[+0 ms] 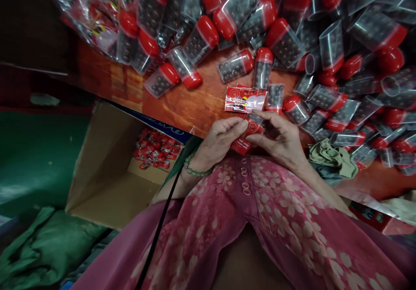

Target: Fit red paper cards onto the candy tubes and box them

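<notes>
Between my hands, over the table's front edge, is a red printed packet [242,143]. My left hand [220,142] pinches its upper left side, thumb on top. My right hand [280,136] is at its right side, thumb against the packet and index finger stretched above; a small clear part shows between the fingers. Just beyond the fingertips lies a stack of red printed cards [236,99] with a shiny surface. Clear capsules with red caps and dark beads, such as one capsule [263,68], lie right behind the cards.
Many more capsules [328,97] heap across the orange table [195,108]. A clear plastic bag [94,12] lies at the back left. Below the table's left edge, a cardboard box [107,164] holds small red packets [156,147]. A folded cloth [331,158] sits at the right.
</notes>
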Demonstrator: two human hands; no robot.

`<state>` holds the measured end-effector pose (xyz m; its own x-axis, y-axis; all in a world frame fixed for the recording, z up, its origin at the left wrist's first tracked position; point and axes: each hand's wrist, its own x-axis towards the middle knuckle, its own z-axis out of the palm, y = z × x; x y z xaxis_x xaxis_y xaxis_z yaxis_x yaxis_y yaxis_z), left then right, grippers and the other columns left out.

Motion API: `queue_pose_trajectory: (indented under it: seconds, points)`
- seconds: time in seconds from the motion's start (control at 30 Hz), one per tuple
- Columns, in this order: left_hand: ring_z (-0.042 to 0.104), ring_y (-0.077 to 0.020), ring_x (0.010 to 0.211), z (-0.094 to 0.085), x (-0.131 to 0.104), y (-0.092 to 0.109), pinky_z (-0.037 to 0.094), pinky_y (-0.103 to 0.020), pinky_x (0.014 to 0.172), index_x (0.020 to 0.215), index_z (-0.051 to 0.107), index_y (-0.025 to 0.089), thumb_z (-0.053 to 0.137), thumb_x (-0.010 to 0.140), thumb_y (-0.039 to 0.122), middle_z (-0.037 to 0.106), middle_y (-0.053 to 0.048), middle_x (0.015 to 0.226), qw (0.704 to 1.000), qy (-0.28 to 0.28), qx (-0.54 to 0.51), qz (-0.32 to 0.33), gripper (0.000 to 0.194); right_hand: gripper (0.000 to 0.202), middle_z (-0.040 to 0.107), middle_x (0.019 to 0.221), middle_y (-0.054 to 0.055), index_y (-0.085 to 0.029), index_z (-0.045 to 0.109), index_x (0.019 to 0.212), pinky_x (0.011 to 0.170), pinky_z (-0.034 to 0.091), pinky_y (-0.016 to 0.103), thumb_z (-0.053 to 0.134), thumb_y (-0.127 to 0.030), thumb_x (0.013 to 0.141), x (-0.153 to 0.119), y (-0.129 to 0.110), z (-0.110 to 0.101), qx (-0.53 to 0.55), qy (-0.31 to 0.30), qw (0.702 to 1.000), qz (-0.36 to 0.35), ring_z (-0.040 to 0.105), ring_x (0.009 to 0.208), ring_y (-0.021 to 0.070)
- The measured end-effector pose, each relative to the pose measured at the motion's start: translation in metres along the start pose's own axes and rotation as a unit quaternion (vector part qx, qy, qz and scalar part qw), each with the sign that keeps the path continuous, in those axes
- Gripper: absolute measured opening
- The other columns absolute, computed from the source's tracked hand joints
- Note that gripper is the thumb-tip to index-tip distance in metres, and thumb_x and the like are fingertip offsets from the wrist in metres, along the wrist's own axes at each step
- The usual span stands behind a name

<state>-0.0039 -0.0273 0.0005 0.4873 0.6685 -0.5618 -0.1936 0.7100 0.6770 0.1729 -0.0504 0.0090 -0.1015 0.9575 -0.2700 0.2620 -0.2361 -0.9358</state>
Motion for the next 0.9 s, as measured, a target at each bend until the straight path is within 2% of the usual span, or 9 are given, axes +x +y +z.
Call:
queue_pose_trajectory:
  seconds: [0.07, 0.17, 0.37, 0.47, 0.57, 0.67, 0.73, 0.8, 0.9]
  points:
    - [0.064, -0.0117, 0.067, 0.002, 0.0, -0.003, 0.054, -0.024, 0.066, 0.082, 0.064, 0.016, 0.072, 0.085, 0.059, 0.069, -0.002, 0.077, 1.0, -0.002, -0.015, 0.003, 0.044, 0.041, 0.072, 0.102, 0.002, -0.027, 0.074, 0.118, 0.075, 0.062, 0.034, 0.081, -0.045, 0.082, 0.001, 0.002, 0.003, 0.038, 0.011, 0.999, 0.016, 0.068, 0.083, 0.0169]
    - [0.068, -0.0123, 0.07, 0.003, -0.002, -0.005, 0.055, -0.024, 0.067, 0.085, 0.064, 0.017, 0.067, 0.09, 0.058, 0.071, -0.002, 0.08, 1.0, 0.011, 0.01, 0.024, 0.041, 0.026, 0.073, 0.106, 0.003, -0.028, 0.08, 0.106, 0.08, 0.064, 0.035, 0.082, -0.038, 0.082, 0.002, 0.001, 0.005, 0.071, 0.021, 0.997, 0.016, 0.071, 0.094, 0.0184]
    - [0.069, -0.0119, 0.067, -0.003, -0.013, -0.002, 0.056, -0.023, 0.066, 0.092, 0.067, 0.016, 0.062, 0.094, 0.056, 0.072, -0.001, 0.076, 0.995, 0.03, 0.073, 0.055, 0.04, 0.024, 0.074, 0.108, 0.003, -0.034, 0.081, 0.107, 0.062, 0.065, 0.029, 0.081, -0.04, 0.084, -0.001, 0.0, 0.015, 0.093, 0.015, 0.995, 0.013, 0.071, 0.089, 0.0169]
    - [0.068, -0.0114, 0.067, -0.009, -0.023, 0.003, 0.056, -0.022, 0.064, 0.091, 0.069, 0.016, 0.061, 0.095, 0.055, 0.073, -0.001, 0.076, 0.984, 0.06, 0.145, 0.087, 0.04, 0.022, 0.075, 0.108, 0.003, -0.033, 0.081, 0.109, 0.076, 0.066, 0.031, 0.077, -0.039, 0.088, 0.001, 0.002, 0.025, 0.071, -0.003, 0.997, -0.037, 0.073, 0.094, 0.0162]
    - [0.068, -0.0123, 0.073, -0.021, -0.04, 0.003, 0.056, -0.022, 0.069, 0.091, 0.072, 0.016, 0.06, 0.096, 0.055, 0.075, -0.002, 0.083, 0.955, 0.121, 0.236, 0.132, 0.041, 0.024, 0.076, 0.111, 0.005, -0.027, 0.08, 0.112, 0.085, 0.065, 0.033, 0.068, -0.04, 0.095, 0.007, 0.0, 0.032, 0.019, -0.054, 0.989, -0.133, 0.074, 0.098, 0.0165]
    - [0.072, -0.0143, 0.074, -0.05, -0.066, -0.007, 0.058, -0.025, 0.068, 0.102, 0.074, 0.019, 0.057, 0.099, 0.051, 0.079, -0.003, 0.091, 0.922, 0.23, 0.283, 0.133, 0.037, 0.031, 0.075, 0.12, 0.01, -0.022, 0.075, 0.121, 0.091, 0.063, 0.037, 0.064, -0.039, 0.098, 0.013, -0.005, 0.027, -0.082, -0.078, 0.967, -0.229, 0.073, 0.106, 0.0198]
    - [0.069, -0.0136, 0.06, -0.082, -0.088, -0.017, 0.054, -0.026, 0.056, 0.108, 0.073, 0.022, 0.054, 0.101, 0.049, 0.079, 0.001, 0.083, 0.869, 0.332, 0.334, 0.152, 0.034, 0.034, 0.075, 0.121, 0.012, -0.02, 0.072, 0.125, 0.095, 0.06, 0.041, 0.066, -0.038, 0.097, 0.017, -0.006, 0.019, -0.165, -0.036, 0.949, -0.267, 0.071, 0.11, 0.0228]
    - [0.06, -0.0118, 0.049, -0.118, -0.112, -0.025, 0.044, -0.024, 0.047, 0.099, 0.073, 0.022, 0.057, 0.1, 0.045, 0.073, 0.005, 0.068, 0.822, 0.404, 0.36, 0.177, 0.028, 0.037, 0.075, 0.121, 0.013, -0.019, 0.07, 0.127, 0.098, 0.057, 0.045, 0.068, -0.039, 0.095, 0.021, -0.002, 0.01, -0.253, 0.008, 0.927, -0.275, 0.068, 0.111, 0.0263]
    - [0.043, -0.0105, 0.044, -0.165, -0.146, -0.03, 0.032, -0.025, 0.045, 0.079, 0.068, 0.023, 0.074, 0.088, 0.031, 0.054, 0.009, 0.051, 0.758, 0.468, 0.408, 0.201, 0.013, 0.036, 0.074, 0.124, 0.015, -0.017, 0.069, 0.127, 0.098, 0.052, 0.05, 0.065, -0.037, 0.097, 0.025, 0.009, 0.0, -0.373, 0.025, 0.894, -0.247, 0.064, 0.112, 0.0304]
